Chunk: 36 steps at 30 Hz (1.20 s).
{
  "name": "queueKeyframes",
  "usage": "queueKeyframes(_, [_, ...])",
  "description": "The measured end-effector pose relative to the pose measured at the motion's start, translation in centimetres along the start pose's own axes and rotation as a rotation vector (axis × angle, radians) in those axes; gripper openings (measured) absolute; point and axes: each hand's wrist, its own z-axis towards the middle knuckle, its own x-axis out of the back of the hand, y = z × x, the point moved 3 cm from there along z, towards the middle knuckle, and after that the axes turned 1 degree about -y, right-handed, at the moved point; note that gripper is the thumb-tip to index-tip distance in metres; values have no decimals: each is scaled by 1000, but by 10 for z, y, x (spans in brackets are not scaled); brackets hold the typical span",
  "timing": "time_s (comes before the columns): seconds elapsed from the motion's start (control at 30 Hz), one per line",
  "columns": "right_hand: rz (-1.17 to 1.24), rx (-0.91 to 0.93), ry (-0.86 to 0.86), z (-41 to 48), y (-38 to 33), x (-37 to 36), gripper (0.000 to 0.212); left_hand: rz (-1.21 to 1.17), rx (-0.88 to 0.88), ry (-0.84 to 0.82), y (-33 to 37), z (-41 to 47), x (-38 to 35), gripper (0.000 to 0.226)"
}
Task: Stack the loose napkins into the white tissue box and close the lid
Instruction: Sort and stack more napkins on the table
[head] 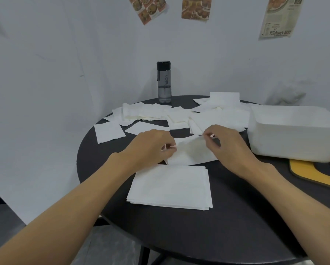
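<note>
We see napkins (pixel 171 185) of thin, soft, matt paper, faintly textured. The box (pixel 294 138) looks like smooth, matt white plastic. The counter (pixel 198 236) has a smooth, matt dark top. The bottle (pixel 164 87) is glossy, see-through grey plastic, its cap (pixel 163 65) black. The posters (pixel 279 16) are printed paper.

The white rectangular plastic tissue box (pixel 294 134) and the flat yellow board (pixel 309 175), partly hidden by it, run off the right edge. The thin white paper napkin (pixel 191 152) pinched by the left hand (pixel 150 146) and right hand (pixel 227 144) is blurred.
</note>
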Motion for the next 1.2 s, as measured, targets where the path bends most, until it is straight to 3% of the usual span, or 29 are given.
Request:
queueKeyframes(0.1, [-10,-14,-14,0,0,1,16,-96,-22,218,-1,-1,9,9])
queueKeyframes(0.17, [-1,-12,-11,0,4,2,17,-165,-18,265,-3,-3,14,6])
queueKeyframes(0.23, [23,-35,-48,0,10,2,8,-237,25,175,-5,-5,13,16])
queueKeyframes(0.33, [34,-61,-163,-3,17,-2,5,-451,182,0,-12,-8,4,51])
queueKeyframes(0.4, [67,-63,-191,-6,18,-2,17,-459,266,15,-19,-2,-4,58])
queueKeyframes(0.57, [54,-115,-207,-9,23,1,21,-395,391,-2,-24,13,-23,38])
queueKeyframes(0.77, [68,-77,-94,-8,18,4,22,-462,308,159,-18,18,-13,20])
queueKeyframes(1.0, [154,-131,-17,-3,16,8,40,-678,259,349,-7,17,10,13])
queueKeyframes(1.2, [327,-128,153,10,6,23,32,-811,202,445,4,14,36,14])
